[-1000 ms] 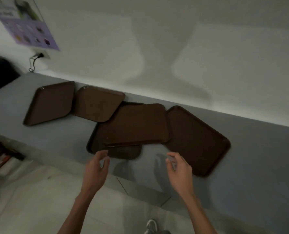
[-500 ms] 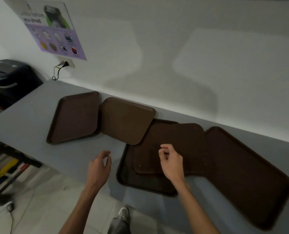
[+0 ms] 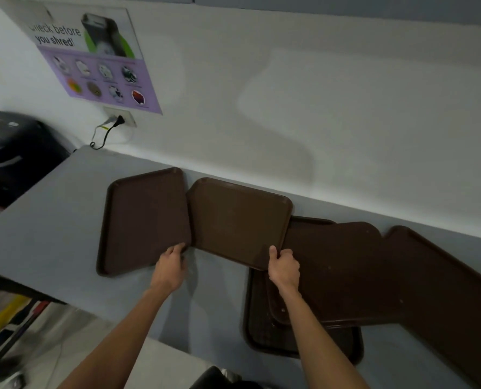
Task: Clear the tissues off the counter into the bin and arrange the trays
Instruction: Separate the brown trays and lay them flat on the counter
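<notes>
On a grey counter (image 3: 51, 220), the left hand (image 3: 169, 266) curled round the near corner of a brown rectangular plastic tray (image 3: 144, 220), long axis twelve-to-six; at three o'clock the right hand (image 3: 284, 266) pinched a neighbouring brown tray (image 3: 239, 220) lying nine-to-three.

The far-left dark brown plastic tray (image 3: 146, 220) and the second dark brown plastic tray (image 3: 236, 220) are moulded in hard plastic. Their faces are matt and finely grained, and a faint sheen is carried by the smooth raised rims. The same dull finish is shown by the stacked dark brown trays (image 3: 340, 270) and the far-right dark brown tray (image 3: 444, 290); a few pale specks are seen on the stack. The grey table (image 3: 51, 220) is smooth and matt. The white wall (image 3: 290, 108) is matt. The purple-and-white paper poster (image 3: 93, 57) is glossy. The black plastic shredder (image 3: 17, 153) is smooth, with a soft sheen.
</notes>
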Available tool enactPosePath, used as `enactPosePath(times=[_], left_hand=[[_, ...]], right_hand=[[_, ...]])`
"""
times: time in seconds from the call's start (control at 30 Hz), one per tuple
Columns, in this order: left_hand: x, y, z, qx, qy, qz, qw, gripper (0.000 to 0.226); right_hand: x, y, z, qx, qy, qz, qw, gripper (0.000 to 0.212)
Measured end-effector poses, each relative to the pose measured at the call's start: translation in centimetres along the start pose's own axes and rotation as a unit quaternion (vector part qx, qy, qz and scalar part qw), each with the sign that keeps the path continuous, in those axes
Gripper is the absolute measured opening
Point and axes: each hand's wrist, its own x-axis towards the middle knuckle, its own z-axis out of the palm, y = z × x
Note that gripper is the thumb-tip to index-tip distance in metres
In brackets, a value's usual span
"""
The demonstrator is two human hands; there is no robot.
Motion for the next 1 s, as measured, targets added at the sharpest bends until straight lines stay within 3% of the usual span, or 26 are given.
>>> enactPosePath(times=[0.1,0.23,0.43,0.67,0.8,0.87,0.93,1.0], left_hand=[[-0.2,-0.3,0.3,0.049,0.015,0.011,0.999,0.044],[-0.6,-0.7,0.0,0.107,0.063,0.033,0.992,0.033],[-0.8,-0.7,0.1,0.125,0.079,0.062,0.987,0.021],[-2.1,-1.1,1.8,0.136,0.031,0.041,0.989,0.030],[-1.3,-0.3,0.3,0.093,-0.057,0.033,0.993,0.041],[-0.7,0.1,-1.0,0.050,-0.112,0.032,0.992,0.065],[-0.7,1.1,-2.5,-0.035,-0.077,0.046,0.995,0.077],[-0.7,3.2,-4.6,-0.104,0.007,0.065,0.992,0.072]], right_hand=[[0.3,0.4,0.0,0.025,0.012,-0.018,0.999,0.018],[-1.6,0.2,-0.9,0.124,0.022,-0.057,0.990,0.009],[-4.6,0.0,-3.9,0.160,0.133,-0.101,0.973,0.033],[-6.7,-0.4,-11.3,0.131,0.264,-0.192,0.936,0.032],[-7.5,0.2,-16.4,0.129,0.321,-0.220,0.912,0.034],[-7.8,0.0,-19.0,0.119,0.335,-0.252,0.900,0.034],[-8.1,-0.9,-21.5,0.104,0.333,-0.300,0.888,0.035],[-8.3,-2.6,-23.4,0.078,0.327,-0.362,0.870,0.034]])
